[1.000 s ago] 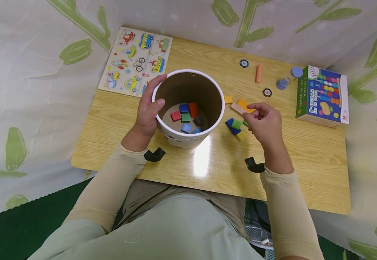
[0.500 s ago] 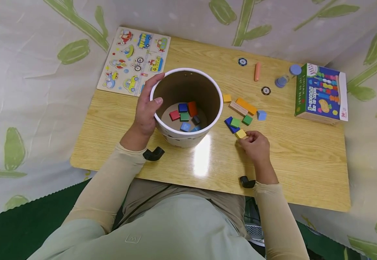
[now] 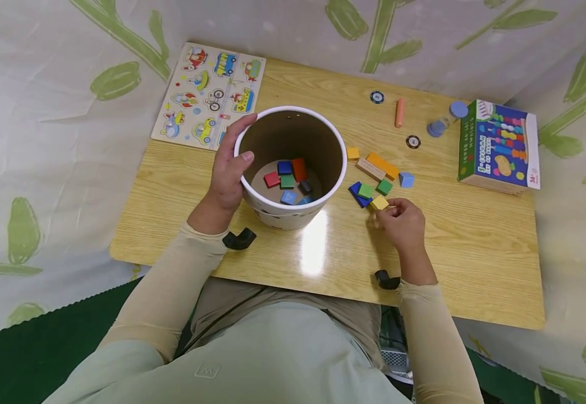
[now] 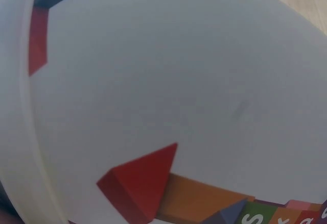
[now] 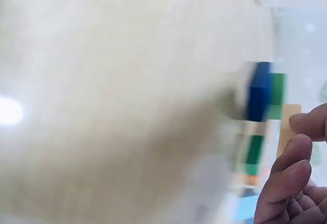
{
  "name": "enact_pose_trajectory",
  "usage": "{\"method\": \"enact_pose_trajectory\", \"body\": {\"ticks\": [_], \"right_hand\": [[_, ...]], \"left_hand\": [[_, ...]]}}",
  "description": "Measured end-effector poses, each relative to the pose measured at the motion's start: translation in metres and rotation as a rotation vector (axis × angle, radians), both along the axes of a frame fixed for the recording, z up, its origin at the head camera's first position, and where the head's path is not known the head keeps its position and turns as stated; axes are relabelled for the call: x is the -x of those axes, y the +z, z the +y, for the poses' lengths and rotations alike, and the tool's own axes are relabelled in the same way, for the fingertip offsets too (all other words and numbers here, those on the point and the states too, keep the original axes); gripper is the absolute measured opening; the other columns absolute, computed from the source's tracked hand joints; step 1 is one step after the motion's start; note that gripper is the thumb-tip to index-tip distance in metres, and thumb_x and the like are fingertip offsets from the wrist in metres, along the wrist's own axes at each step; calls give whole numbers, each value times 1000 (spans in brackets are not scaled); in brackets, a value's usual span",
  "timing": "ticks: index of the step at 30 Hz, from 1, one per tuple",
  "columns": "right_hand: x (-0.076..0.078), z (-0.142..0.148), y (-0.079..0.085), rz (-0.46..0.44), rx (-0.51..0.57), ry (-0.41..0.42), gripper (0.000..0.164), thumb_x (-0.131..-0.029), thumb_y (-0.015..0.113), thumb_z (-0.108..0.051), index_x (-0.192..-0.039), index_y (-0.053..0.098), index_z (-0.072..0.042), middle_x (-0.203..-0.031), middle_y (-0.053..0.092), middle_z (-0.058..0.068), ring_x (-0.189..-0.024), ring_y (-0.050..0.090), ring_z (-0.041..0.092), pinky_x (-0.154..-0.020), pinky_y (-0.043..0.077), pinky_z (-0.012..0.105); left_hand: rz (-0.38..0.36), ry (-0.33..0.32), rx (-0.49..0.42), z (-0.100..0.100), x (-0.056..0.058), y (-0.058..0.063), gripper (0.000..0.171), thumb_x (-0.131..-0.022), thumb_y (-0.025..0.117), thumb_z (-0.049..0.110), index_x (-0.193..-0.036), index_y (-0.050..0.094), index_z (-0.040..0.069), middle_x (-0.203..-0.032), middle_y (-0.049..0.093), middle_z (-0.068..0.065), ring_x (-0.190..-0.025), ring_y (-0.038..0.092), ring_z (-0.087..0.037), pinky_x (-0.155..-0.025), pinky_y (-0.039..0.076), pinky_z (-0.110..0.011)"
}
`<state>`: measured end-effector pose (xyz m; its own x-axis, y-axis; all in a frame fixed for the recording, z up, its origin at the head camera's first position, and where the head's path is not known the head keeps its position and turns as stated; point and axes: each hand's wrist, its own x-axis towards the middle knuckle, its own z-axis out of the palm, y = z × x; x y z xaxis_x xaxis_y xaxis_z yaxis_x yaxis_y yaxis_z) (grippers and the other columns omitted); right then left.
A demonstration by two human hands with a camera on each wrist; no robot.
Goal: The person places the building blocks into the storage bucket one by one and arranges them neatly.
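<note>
My left hand (image 3: 227, 174) grips the rim of a white bucket (image 3: 279, 220), thumb inside and fingers on the outer wall. Several toy blocks lie on the bucket's floor, among them a red block (image 3: 299, 169) and a dark blue block (image 3: 284, 168). In the left wrist view the bucket's printed wall (image 4: 153, 91) fills the frame. My right hand (image 3: 405, 224) pinches a yellow block (image 3: 379, 203) between thumb and fingers. Just left of it, a light green block (image 3: 365, 191) lies over a blue block (image 3: 357, 194); a darker green block (image 3: 384, 187) is close by.
Beyond lie an orange block (image 3: 385, 165), a plain wooden block (image 3: 370, 169), a light blue block (image 3: 406, 179) and a small orange block (image 3: 352, 153). Farther back are a peg puzzle board (image 3: 212, 95), two round chips, an orange stick (image 3: 399, 113), an hourglass (image 3: 447, 119) and a toy box (image 3: 500, 147).
My right hand has left the wooden and orange blocks, come nearer the front, and taken the yellow block, shifting it slightly up and right. My left hand stays on the bucket.
</note>
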<state>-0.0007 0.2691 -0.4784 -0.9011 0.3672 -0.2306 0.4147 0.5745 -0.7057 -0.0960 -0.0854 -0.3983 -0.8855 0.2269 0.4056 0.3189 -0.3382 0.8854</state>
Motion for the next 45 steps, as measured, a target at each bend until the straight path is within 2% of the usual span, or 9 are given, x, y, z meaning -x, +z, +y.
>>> {"method": "enact_pose_trajectory", "body": {"ticks": [4,9,16,22,27,31,34,41,45], "right_hand": [[6,-1,24,48,30,20,35,-81,69,-26,-112,62,-10,-81,64,5,-58,60,13,-50,46,24],[13,-12,63,124,59,69,33,-80,70,-25,-109,62,-10,-78,62,6,-57,60,15,-48,47,24],[25,-37,122,226,97,175,30,-79,72,-21,-106,64,-10,-77,60,6,-57,56,16,-46,47,22],[29,-73,172,273,220,303,29,-78,72,-10,-105,65,-2,-76,60,9,-56,54,17,-47,45,19],[30,-98,190,277,305,377,29,-78,70,-6,-105,64,1,-74,60,10,-57,54,19,-49,44,20],[31,-88,180,279,330,314,27,-78,72,-9,-104,65,-4,-73,59,9,-54,52,18,-46,44,21],[32,-69,160,283,344,254,26,-79,72,-10,-104,65,-6,-73,58,10,-50,50,18,-43,44,22],[30,-28,91,226,341,93,27,-81,71,-13,-107,64,-6,-73,59,8,-49,56,23,-45,49,26],[27,-16,44,159,413,1,34,-81,72,-12,-111,62,-1,-71,59,5,-50,58,21,-46,50,26]], "left_hand": [[-3,0,-2,-1,-1,1,63,-75,39,12,-137,36,1,-140,34,-22,-129,27,-41,-101,32,-48],[-7,-7,-9,-1,-1,1,63,-75,39,10,-138,35,0,-140,34,-21,-129,27,-40,-102,32,-48],[11,-1,-3,-1,1,-2,63,-76,39,11,-138,35,0,-140,34,-20,-128,29,-39,-102,32,-48],[4,0,-4,-1,2,-3,63,-76,40,11,-138,36,2,-140,35,-18,-129,29,-37,-102,32,-48],[-11,3,-1,-2,1,-2,63,-76,39,10,-138,35,1,-140,35,-19,-129,29,-37,-102,32,-47],[-15,2,-1,-1,0,1,63,-76,38,8,-138,34,-2,-140,34,-21,-129,29,-39,-102,32,-47],[-19,10,-6,0,-1,2,63,-75,38,8,-137,34,-2,-139,35,-22,-128,29,-40,-102,32,-46],[-25,22,23,0,0,1,64,-75,39,11,-138,36,0,-140,36,-18,-129,29,-37,-103,26,-58],[-33,36,38,0,0,-2,64,-75,39,13,-139,37,3,-141,36,-17,-129,30,-36,-103,26,-58]]}}
